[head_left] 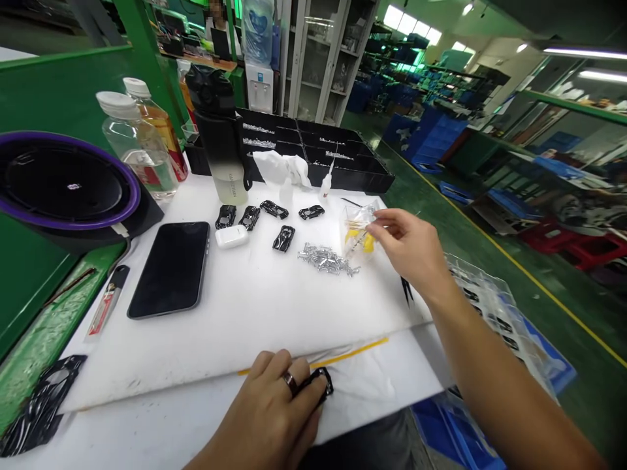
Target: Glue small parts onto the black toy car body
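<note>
My left hand (274, 408), with a ring on one finger, is closed on a small black car-shaped part (323, 384) at the near edge of the white board (255, 307). Over a small clear container with yellow pieces (360, 240), my right hand (411, 251) pinches something too small to make out. A pile of small silvery pieces (327, 259) lies left of that container. Several black car-shaped parts, one of them upright to me (283, 239), rest further left and behind the pile. Black tweezers (407, 291) lie partly beneath my right forearm.
A tablet-like black phone (171, 269), white case (232, 237) and cutter (108, 301) lie left. Behind stand a black bottle (218, 140), small dropper bottle (326, 183), tissue (281, 170) and divided black tray (353, 171). A clear compartment box (490, 300) is right, below my forearm.
</note>
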`<state>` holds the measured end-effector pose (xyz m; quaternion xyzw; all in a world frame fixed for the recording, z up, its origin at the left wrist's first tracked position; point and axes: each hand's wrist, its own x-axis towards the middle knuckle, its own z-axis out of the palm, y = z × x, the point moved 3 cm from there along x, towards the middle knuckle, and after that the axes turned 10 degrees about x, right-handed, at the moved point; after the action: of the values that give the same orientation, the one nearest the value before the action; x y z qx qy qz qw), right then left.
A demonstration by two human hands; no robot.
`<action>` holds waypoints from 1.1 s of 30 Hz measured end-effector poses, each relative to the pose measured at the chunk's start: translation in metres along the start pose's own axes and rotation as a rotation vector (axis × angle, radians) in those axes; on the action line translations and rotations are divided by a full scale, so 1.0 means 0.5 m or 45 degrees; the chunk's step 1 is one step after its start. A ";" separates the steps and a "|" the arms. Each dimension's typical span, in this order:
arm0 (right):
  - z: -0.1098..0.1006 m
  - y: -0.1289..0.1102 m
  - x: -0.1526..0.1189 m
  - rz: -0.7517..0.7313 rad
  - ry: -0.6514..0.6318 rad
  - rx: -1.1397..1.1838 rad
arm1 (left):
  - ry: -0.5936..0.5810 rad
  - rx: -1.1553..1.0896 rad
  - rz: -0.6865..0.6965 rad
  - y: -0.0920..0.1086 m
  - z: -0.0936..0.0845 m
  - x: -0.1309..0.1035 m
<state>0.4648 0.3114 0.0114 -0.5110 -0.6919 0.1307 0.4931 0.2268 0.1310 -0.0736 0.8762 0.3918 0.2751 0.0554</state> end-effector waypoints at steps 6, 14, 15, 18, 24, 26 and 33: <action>0.011 -0.048 -0.141 0.035 -0.099 0.295 | -0.059 -0.382 -0.216 -0.017 -0.030 0.001; 0.093 -0.115 -0.281 0.084 -0.989 0.795 | 0.179 -1.175 -0.683 -0.056 -0.035 -0.029; 0.096 -0.118 -0.280 0.050 -0.969 0.812 | 0.173 -1.222 -0.701 -0.056 -0.036 -0.029; 0.102 -0.125 -0.274 -0.047 -0.921 0.874 | 0.164 -1.302 -0.743 -0.055 -0.040 -0.025; 0.111 -0.128 -0.273 -0.018 -0.970 0.919 | 0.171 -1.262 -0.741 -0.058 -0.047 -0.022; 0.113 -0.127 -0.274 -0.004 -0.978 0.932 | 0.178 -1.200 -0.711 -0.058 -0.048 -0.023; 0.114 -0.118 -0.280 0.032 -0.961 0.962 | 0.158 -1.153 -0.657 -0.056 -0.043 -0.025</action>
<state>0.3832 0.1869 -0.0524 -0.2235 -0.7199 0.5512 0.3578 0.1905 0.1385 -0.0699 0.6216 0.4391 0.4457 0.4713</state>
